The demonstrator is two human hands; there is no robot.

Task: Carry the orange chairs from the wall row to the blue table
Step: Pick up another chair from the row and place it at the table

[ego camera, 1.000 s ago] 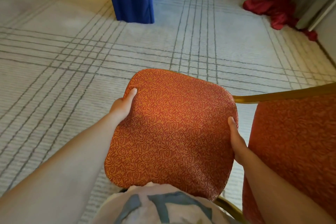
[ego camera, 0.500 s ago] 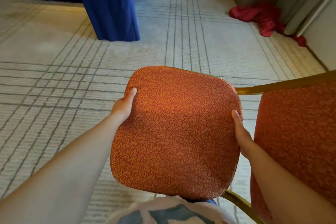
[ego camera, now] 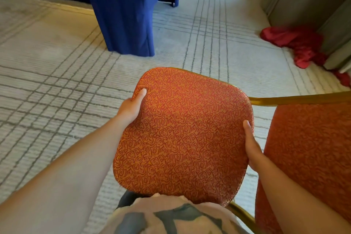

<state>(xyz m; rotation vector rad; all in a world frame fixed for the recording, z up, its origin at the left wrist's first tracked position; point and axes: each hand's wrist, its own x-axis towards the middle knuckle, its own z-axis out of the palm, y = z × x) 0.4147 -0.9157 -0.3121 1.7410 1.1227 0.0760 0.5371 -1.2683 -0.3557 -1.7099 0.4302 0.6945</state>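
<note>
My left hand and right hand grip the orange chair by its seat edges, thumbs on top. The blue table ahead shows lower and fuller in view than a moment ago.

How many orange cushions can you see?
2. One centre cushion, gripped by the left hand and right hand; a second cushion at the right edge, partly cut off. Others may be hidden.
</note>
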